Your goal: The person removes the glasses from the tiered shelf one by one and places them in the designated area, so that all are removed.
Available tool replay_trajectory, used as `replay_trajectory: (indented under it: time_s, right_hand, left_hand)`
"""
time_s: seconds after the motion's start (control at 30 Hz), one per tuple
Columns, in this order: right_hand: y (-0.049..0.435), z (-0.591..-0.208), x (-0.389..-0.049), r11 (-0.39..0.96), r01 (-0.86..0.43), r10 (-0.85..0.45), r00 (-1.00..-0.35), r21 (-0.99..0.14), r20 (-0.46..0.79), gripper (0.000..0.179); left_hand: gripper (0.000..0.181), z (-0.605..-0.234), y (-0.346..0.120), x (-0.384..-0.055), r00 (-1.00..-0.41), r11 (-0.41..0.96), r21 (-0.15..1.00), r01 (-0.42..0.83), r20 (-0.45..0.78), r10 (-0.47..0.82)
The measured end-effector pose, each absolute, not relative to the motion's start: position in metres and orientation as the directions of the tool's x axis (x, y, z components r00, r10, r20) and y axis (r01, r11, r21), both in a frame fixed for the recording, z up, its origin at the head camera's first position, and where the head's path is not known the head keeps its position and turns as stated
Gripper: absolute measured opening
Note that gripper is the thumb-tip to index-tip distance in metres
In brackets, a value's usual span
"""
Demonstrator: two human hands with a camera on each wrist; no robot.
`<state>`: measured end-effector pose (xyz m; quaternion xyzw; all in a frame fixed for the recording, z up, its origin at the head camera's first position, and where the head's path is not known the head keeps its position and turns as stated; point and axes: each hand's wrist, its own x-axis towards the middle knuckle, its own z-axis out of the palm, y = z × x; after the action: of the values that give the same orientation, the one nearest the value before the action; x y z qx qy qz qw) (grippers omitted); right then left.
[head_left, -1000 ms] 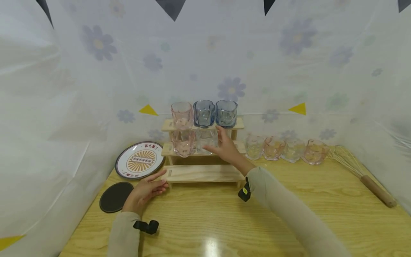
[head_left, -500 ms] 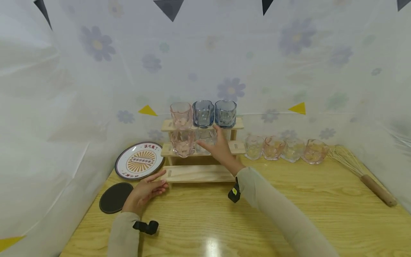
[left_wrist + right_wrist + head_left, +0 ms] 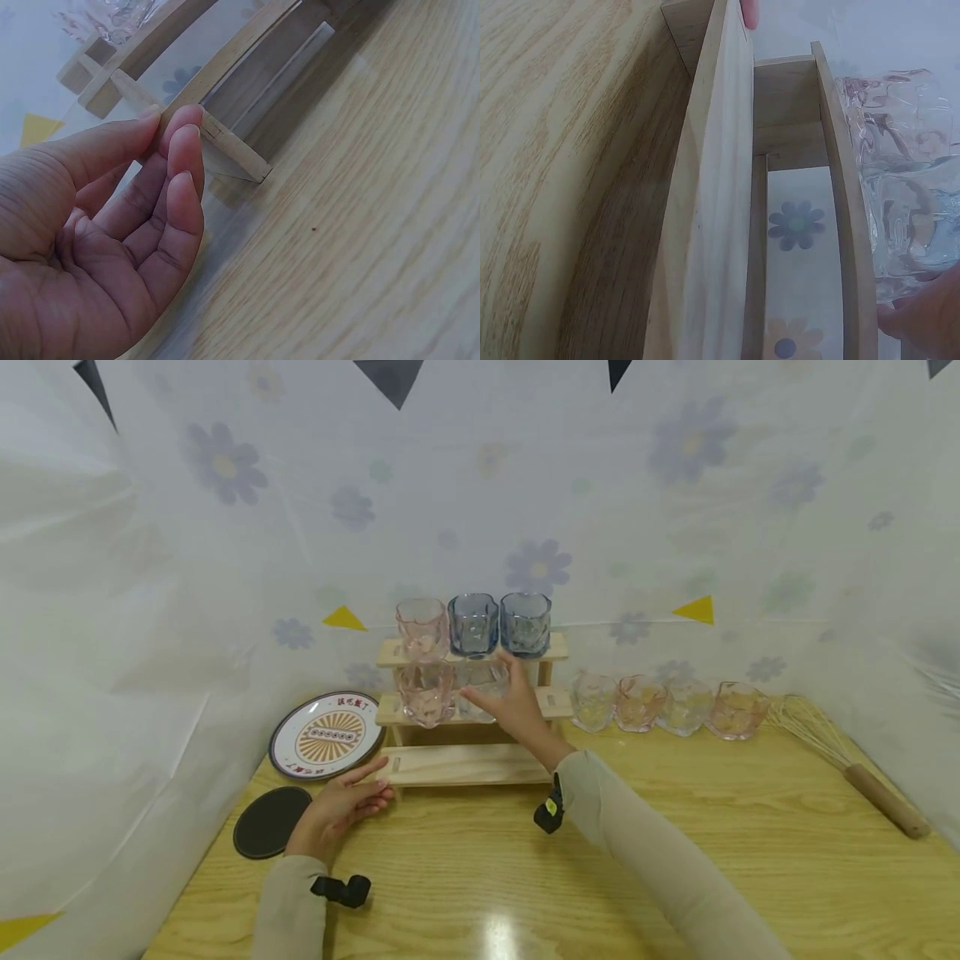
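A three-tier wooden rack [image 3: 465, 765] stands on the table. My left hand [image 3: 341, 810] pinches the left end of its lowest tier between thumb and fingers, as the left wrist view shows closely. On the middle tier, my right hand [image 3: 519, 703] holds a clear glass [image 3: 480, 687], thumb across its front and fingers at its right side. Part of that glass is hidden behind the hand. Just left of it sits a pink glass [image 3: 426, 693]. Along the top tier stand another pink glass [image 3: 422, 628] and two blue glasses [image 3: 473, 625].
Right of the rack, several clear and pink glasses [image 3: 640, 703] stand in a row. A whisk [image 3: 873, 789] lies at the far right. A patterned plate [image 3: 326, 735] and a black round coaster [image 3: 272, 822] lie at the left. Flowered white cloth [image 3: 600, 527] hangs behind.
My right hand has moved slightly left with the clear glass, bringing it closer to the pink one on the middle tier. The left hand stays on the rack's end.
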<state>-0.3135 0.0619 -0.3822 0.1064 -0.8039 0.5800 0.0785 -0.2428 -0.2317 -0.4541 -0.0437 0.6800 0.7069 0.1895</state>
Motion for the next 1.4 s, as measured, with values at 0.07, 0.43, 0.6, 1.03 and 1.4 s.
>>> replay_trajectory:
  time_s: [0.07,0.43,0.6,1.03,1.4]
  right_hand:
    - [0.065,-0.382,-0.312,0.311,-0.245,-0.075,-0.97,-0.918,0.233,0.095]
    - [0.088,-0.384,-0.298,0.27,-0.237,-0.059,-0.971,-0.933,0.23,0.087]
    - [0.102,-0.384,-0.288,0.244,-0.245,-0.072,-0.97,-0.938,0.234,0.087]
    - [0.163,-0.382,-0.26,0.241,-0.207,-0.036,-0.978,-0.948,0.204,0.081]
    - [0.21,-0.383,-0.248,0.251,-0.226,0.012,-0.972,-0.941,0.236,0.079]
  left_hand:
    - [0.061,-0.454,-0.231,-0.243,-0.924,0.004,0.945,-0.328,-0.321,0.209]
    - [0.061,-0.455,-0.232,-0.244,-0.927,0.009,0.949,-0.314,-0.308,0.214]
    - [0.062,-0.455,-0.231,-0.244,-0.927,0.008,0.95,-0.313,-0.308,0.215]
    - [0.06,-0.457,-0.229,-0.246,-0.928,0.011,0.947,-0.32,-0.316,0.199]
    - [0.059,-0.458,-0.231,-0.245,-0.926,0.016,0.944,-0.33,-0.327,0.189]
